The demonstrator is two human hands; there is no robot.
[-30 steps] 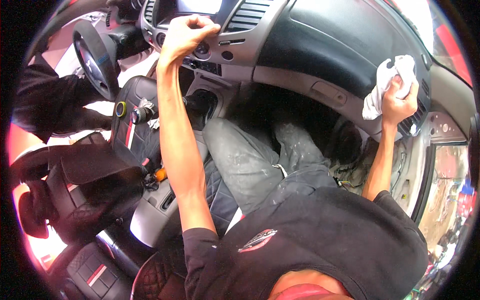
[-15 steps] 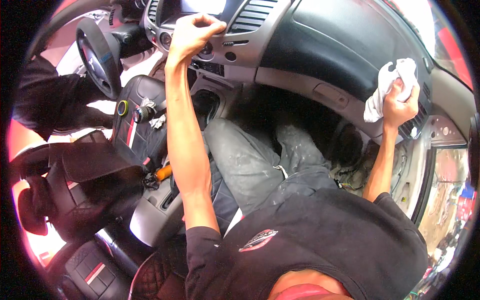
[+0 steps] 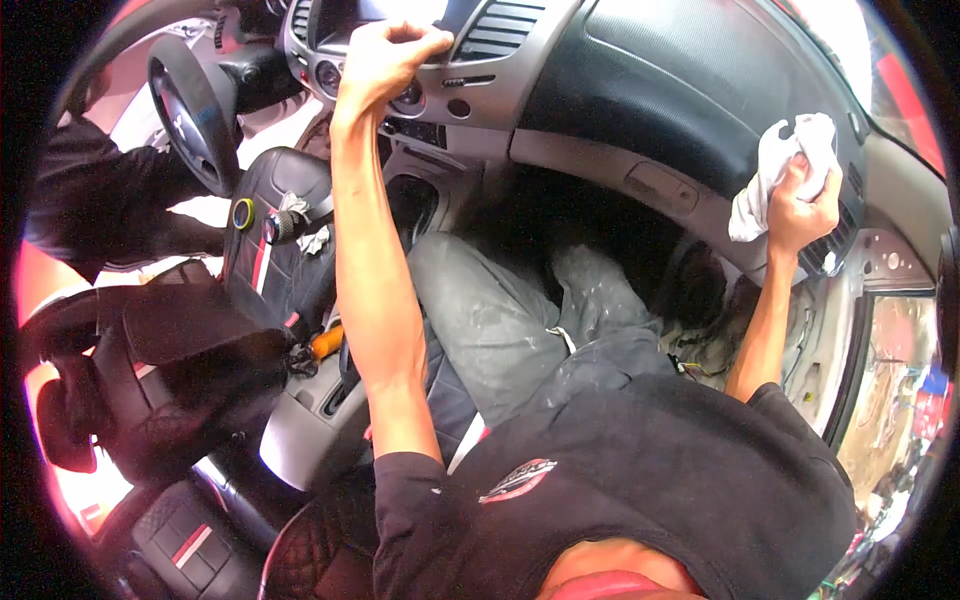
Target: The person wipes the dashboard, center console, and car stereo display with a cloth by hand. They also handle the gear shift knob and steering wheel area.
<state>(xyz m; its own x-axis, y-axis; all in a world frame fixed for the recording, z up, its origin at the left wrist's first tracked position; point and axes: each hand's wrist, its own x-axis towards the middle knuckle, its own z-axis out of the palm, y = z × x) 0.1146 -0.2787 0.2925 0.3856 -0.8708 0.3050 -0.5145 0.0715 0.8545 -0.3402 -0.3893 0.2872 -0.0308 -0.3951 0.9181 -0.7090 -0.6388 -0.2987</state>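
Jutting from gripping right fingers: white cloth; left fingers pinched together near vent.

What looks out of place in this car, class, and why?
Wires lie exposed near the pale door sill, where trim usually hides them. A yellow-rimmed round object rests on the black seat, an unusual spot.

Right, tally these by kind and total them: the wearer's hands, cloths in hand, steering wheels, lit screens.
Wearer's hands: 2 (left hand, right hand)
Cloths in hand: 1 (white cloth, in the right)
Steering wheels: 1 (black steering wheel)
Lit screens: 1 (dashboard screen)
Total: 5
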